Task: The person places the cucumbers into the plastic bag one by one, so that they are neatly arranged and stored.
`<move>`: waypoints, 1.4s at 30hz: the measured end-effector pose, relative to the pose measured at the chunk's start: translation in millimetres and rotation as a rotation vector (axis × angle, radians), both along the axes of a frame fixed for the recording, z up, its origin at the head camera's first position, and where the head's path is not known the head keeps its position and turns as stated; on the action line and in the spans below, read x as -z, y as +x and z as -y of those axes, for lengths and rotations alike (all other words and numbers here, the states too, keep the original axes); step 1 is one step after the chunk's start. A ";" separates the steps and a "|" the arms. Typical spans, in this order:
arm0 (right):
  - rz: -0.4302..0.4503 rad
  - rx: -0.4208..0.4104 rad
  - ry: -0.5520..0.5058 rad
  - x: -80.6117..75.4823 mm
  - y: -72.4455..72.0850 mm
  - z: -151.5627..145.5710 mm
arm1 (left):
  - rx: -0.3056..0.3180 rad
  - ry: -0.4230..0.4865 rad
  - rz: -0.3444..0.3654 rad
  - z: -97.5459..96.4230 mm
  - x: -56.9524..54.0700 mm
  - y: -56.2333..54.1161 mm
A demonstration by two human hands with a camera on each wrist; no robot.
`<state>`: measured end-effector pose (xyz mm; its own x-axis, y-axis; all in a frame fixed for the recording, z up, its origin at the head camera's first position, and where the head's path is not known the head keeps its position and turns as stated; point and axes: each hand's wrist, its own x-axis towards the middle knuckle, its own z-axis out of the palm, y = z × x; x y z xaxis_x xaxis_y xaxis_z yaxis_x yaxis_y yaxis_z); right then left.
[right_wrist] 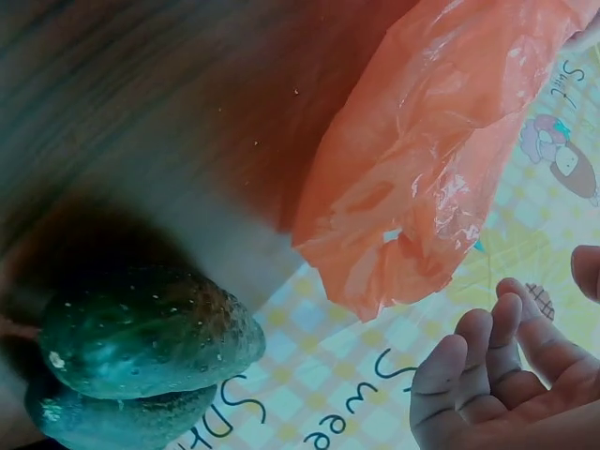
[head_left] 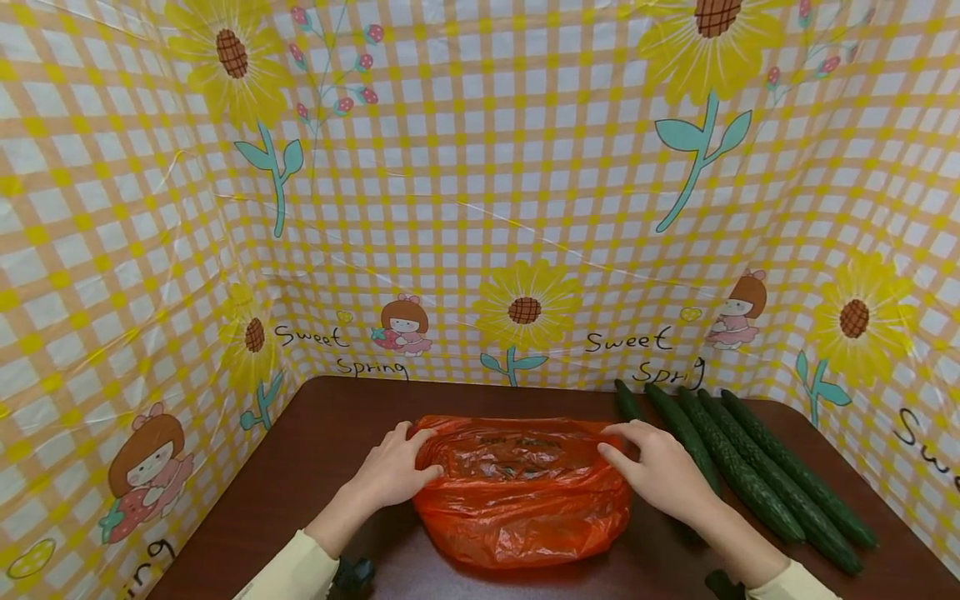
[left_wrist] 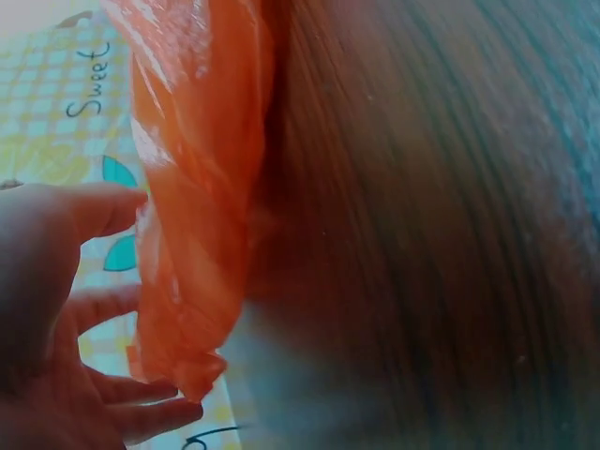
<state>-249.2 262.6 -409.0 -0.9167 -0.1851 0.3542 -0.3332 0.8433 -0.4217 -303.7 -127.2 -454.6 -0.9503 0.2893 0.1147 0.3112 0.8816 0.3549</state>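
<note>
A shiny red-orange plastic bag lies on the table in front of me, full-looking and folded across its top. Dark print shows through the film; its contents are hidden. At the bag's left end, my left hand touches the plastic with spread fingers, which the left wrist view shows against the bag. My right hand is at the bag's right end, fingers loosely bent. In the right wrist view a small gap separates that hand from the bag.
Several long green cucumbers lie side by side on the dark brown table, right of my right hand. Two cucumber ends show close up in the right wrist view. A checked, sunflower-printed sheet walls the table's back and sides.
</note>
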 end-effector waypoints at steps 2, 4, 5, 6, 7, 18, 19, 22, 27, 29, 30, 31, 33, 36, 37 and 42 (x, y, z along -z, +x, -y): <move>0.017 0.001 -0.028 -0.5 0.5 -1.1 | 0.016 -0.012 0.031 1.0 2.4 -1.9; 0.038 -0.002 -0.056 -0.7 1.6 -2.3 | 0.030 -0.024 0.053 1.9 4.3 -3.4; 0.045 -0.001 -0.068 -0.8 2.3 -3.0 | 0.037 -0.032 0.062 2.2 5.5 -4.2; 0.052 -0.002 -0.082 -0.9 3.0 -3.7 | 0.041 -0.038 0.071 2.5 6.5 -4.7; 0.058 -0.001 -0.097 -0.5 3.7 -4.6 | 0.046 -0.043 0.078 2.7 7.5 -5.1; 0.208 0.108 -0.213 3.7 7.7 -21.6 | 0.067 -0.105 0.084 0.2 13.5 -4.0; 0.224 0.120 -0.216 4.3 8.4 -23.4 | 0.066 -0.110 0.083 -0.2 13.6 -4.0; 0.247 0.148 -0.226 6.0 10.0 -28.5 | 0.059 -0.123 0.083 -0.9 14.4 -3.8; 0.293 0.170 -0.293 9.6 10.8 -37.0 | 0.046 -0.132 0.089 -1.1 15.1 -2.9; 0.326 0.177 -0.333 11.1 10.5 -41.0 | 0.042 -0.132 0.093 -1.3 14.2 -2.4; 0.347 0.183 -0.353 12.2 10.1 -43.1 | 0.041 -0.131 0.095 -1.4 13.8 -2.1; 0.365 0.192 -0.369 13.2 9.7 -45.1 | 0.040 -0.133 0.098 -1.5 13.4 -1.5; 0.405 0.211 -0.400 14.9 9.1 -49.2 | 0.039 -0.137 0.100 -1.6 12.6 -0.3; 0.465 0.245 -0.445 17.0 9.8 -54.8 | 0.041 -0.139 0.099 -2.1 10.9 2.1; 0.479 0.255 -0.455 17.4 10.3 -56.5 | 0.042 -0.141 0.098 -2.3 10.5 2.9; 0.521 0.299 -0.453 19.1 12.7 -62.8 | 0.048 -0.150 0.086 -3.7 9.5 5.5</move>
<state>-236.5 325.4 -428.1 -0.9749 0.1585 -0.1565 0.2199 0.5732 -0.7894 -298.2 -123.6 -464.2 -0.9394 0.3424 -0.0141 0.3285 0.9116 0.2472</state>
